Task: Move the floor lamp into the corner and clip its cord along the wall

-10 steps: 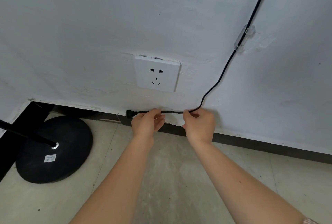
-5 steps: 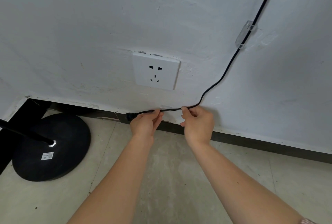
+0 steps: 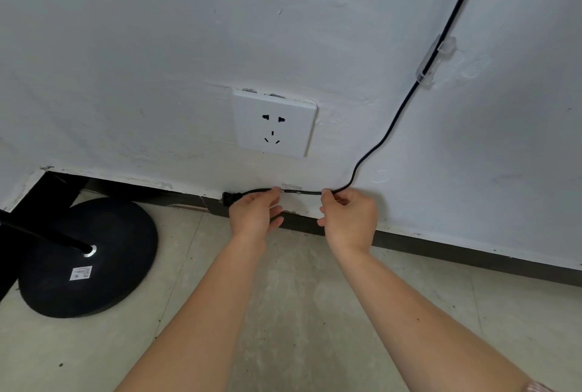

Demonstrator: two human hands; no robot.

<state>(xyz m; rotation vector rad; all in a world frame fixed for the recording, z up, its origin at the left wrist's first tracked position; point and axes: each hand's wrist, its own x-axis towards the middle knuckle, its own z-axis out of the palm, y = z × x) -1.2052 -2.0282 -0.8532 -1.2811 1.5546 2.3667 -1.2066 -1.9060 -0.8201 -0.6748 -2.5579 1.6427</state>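
Both hands pinching the lamp cord low at the wall, plug end free.

Left hand [image 3: 255,214] and right hand [image 3: 349,218] each grip the black cord [image 3: 390,127] between finger and thumb, a short taut span between them, just above the skirting at the floor's far edge. The plug [image 3: 229,197] juts left of the left hand (not inserted). Lamp base [image 3: 94,261] stands on the floor at the left corner. Above, the cord passes through a clear clip [image 3: 432,61] right of the wall socket [image 3: 274,123].
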